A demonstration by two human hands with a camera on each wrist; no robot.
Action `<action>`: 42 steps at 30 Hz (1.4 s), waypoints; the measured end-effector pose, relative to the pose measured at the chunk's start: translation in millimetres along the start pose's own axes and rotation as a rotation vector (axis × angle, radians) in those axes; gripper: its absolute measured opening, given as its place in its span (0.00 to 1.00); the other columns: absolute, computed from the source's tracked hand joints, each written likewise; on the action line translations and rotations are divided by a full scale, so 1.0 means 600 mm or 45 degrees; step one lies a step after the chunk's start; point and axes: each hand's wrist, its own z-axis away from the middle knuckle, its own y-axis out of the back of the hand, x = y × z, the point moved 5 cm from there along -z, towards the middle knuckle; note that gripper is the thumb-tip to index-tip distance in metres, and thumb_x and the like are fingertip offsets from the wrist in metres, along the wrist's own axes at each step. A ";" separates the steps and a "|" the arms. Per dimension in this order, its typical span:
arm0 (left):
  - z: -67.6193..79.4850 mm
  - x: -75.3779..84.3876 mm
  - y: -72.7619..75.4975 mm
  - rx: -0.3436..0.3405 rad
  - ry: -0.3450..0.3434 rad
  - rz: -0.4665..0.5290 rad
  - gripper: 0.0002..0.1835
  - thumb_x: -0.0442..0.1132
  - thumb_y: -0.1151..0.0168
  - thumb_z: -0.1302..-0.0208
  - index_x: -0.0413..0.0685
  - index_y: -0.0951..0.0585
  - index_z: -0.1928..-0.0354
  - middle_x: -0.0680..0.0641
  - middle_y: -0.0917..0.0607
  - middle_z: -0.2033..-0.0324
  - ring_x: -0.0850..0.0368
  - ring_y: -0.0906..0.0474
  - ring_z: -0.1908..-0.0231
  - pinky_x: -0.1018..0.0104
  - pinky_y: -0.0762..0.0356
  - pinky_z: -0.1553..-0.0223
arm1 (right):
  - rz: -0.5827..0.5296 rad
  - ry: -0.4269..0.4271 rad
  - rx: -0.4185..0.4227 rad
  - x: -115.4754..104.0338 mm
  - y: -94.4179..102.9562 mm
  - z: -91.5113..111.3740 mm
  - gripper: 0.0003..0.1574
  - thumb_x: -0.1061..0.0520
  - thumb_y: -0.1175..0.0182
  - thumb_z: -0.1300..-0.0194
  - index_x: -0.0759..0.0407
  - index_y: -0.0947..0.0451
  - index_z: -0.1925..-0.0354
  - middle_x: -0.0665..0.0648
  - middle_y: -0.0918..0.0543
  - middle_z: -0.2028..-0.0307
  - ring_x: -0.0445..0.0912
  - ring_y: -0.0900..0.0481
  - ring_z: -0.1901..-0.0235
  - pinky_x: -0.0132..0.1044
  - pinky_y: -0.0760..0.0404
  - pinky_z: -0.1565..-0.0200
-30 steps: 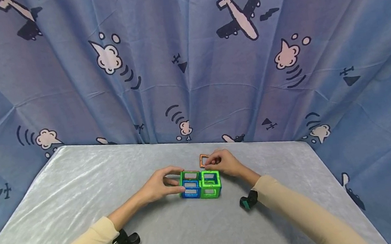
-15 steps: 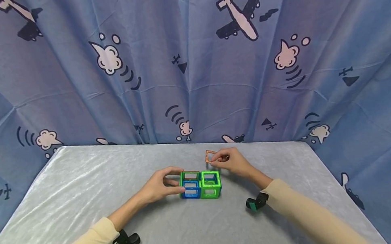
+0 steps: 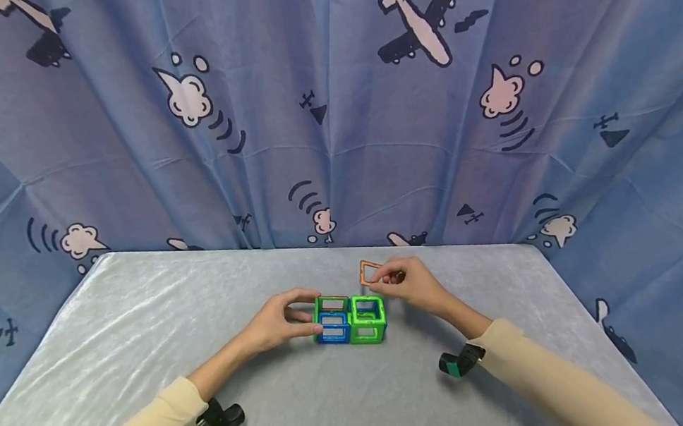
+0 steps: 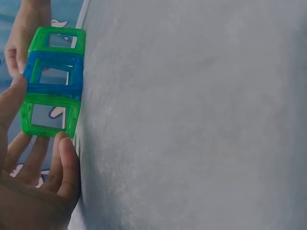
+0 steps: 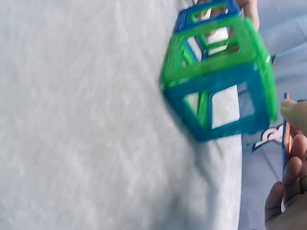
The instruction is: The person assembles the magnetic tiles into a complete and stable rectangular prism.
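Observation:
A joined block of square magnetic tiles [image 3: 368, 323], green and blue with open middles, sits on the table; an orange edge shows along its back left. My left hand [image 3: 280, 318] holds its left end, with the thumb at the front and the fingers behind. In the left wrist view that thumb touches the blue tile [image 4: 53, 89]. Behind and right of the block, my right hand [image 3: 412, 282] pinches an orange square magnetic tile [image 3: 362, 274] by its edge, apart from the block. The right wrist view shows this tile [image 5: 286, 139] edge-on between thumb and fingers.
A pale, velvety cloth covers the table [image 3: 315, 415]. Beyond its back edge hangs a blue curtain [image 3: 265, 109] printed with airplanes and clouds. Black cameras sit on the left wrist [image 3: 221, 417] and the right wrist [image 3: 462, 361].
My right hand has drawn the orange tile a little to the right and away from the block, and the tile has tilted. The left hand and the block have stayed in place.

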 end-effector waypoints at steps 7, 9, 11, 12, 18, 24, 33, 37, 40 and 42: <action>-0.002 -0.002 0.001 -0.009 -0.018 0.002 0.32 0.32 0.25 0.40 0.37 0.25 0.34 0.36 0.22 0.39 0.46 0.16 0.52 0.62 0.18 0.56 | -0.007 0.007 -0.056 -0.053 -0.017 0.002 0.04 0.67 0.28 0.39 0.68 0.13 0.65 0.57 0.23 0.72 0.51 0.31 0.73 0.37 0.33 0.70; -0.002 -0.001 0.001 -0.013 -0.020 0.003 0.32 0.32 0.25 0.40 0.36 0.25 0.34 0.35 0.22 0.39 0.46 0.16 0.52 0.61 0.18 0.55 | -0.001 0.005 -0.071 -0.055 -0.028 0.001 0.03 0.66 0.28 0.39 0.66 0.13 0.65 0.56 0.22 0.72 0.51 0.31 0.72 0.38 0.33 0.70; -0.001 -0.001 0.000 -0.016 -0.020 0.002 0.32 0.31 0.25 0.40 0.36 0.25 0.34 0.35 0.22 0.39 0.46 0.16 0.52 0.61 0.18 0.55 | 0.004 0.014 -0.088 -0.064 -0.037 0.003 0.03 0.63 0.26 0.39 0.62 0.11 0.65 0.53 0.22 0.72 0.49 0.30 0.72 0.38 0.31 0.69; -0.001 -0.001 0.000 -0.016 -0.020 0.002 0.32 0.31 0.25 0.40 0.36 0.25 0.34 0.35 0.22 0.39 0.46 0.16 0.52 0.61 0.18 0.55 | 0.008 0.017 -0.099 -0.068 -0.042 0.003 0.03 0.62 0.26 0.39 0.61 0.11 0.65 0.52 0.22 0.72 0.49 0.29 0.72 0.38 0.31 0.69; 0.000 -0.001 0.001 -0.018 -0.013 -0.004 0.32 0.32 0.25 0.39 0.36 0.25 0.34 0.35 0.22 0.39 0.46 0.16 0.51 0.59 0.18 0.56 | 0.040 0.052 -0.157 -0.090 -0.067 0.002 0.04 0.59 0.25 0.40 0.56 0.11 0.66 0.47 0.22 0.73 0.45 0.28 0.72 0.35 0.29 0.69; -0.001 -0.001 0.001 -0.020 -0.024 -0.019 0.31 0.33 0.26 0.38 0.36 0.25 0.34 0.35 0.22 0.40 0.45 0.17 0.51 0.59 0.18 0.55 | 0.040 0.093 -0.191 -0.102 -0.086 0.000 0.03 0.62 0.25 0.41 0.58 0.11 0.66 0.46 0.21 0.72 0.43 0.28 0.72 0.36 0.27 0.68; -0.002 -0.003 0.001 -0.017 -0.037 -0.021 0.30 0.33 0.26 0.38 0.37 0.24 0.35 0.36 0.22 0.40 0.44 0.16 0.52 0.60 0.18 0.55 | 0.083 0.079 -0.229 -0.114 -0.098 0.002 0.04 0.62 0.25 0.41 0.56 0.12 0.68 0.47 0.24 0.74 0.42 0.29 0.73 0.40 0.26 0.68; -0.001 -0.003 0.001 -0.015 -0.032 -0.019 0.30 0.33 0.26 0.38 0.38 0.24 0.35 0.35 0.22 0.40 0.44 0.17 0.52 0.60 0.18 0.55 | 0.142 0.091 -0.258 -0.118 -0.101 0.002 0.04 0.61 0.25 0.40 0.55 0.12 0.68 0.46 0.23 0.73 0.42 0.29 0.72 0.36 0.27 0.68; 0.000 -0.002 0.000 -0.012 -0.021 -0.021 0.31 0.33 0.25 0.39 0.38 0.24 0.35 0.35 0.22 0.40 0.44 0.17 0.52 0.59 0.18 0.56 | 0.181 0.092 -0.292 -0.119 -0.105 0.002 0.03 0.60 0.25 0.40 0.55 0.11 0.68 0.45 0.22 0.73 0.41 0.28 0.72 0.34 0.26 0.69; 0.001 -0.002 0.000 -0.011 -0.015 -0.021 0.31 0.33 0.25 0.39 0.38 0.24 0.35 0.35 0.22 0.40 0.45 0.17 0.52 0.59 0.18 0.56 | 0.192 0.086 -0.310 -0.118 -0.107 0.002 0.03 0.61 0.25 0.40 0.56 0.11 0.67 0.45 0.23 0.73 0.41 0.28 0.73 0.34 0.25 0.70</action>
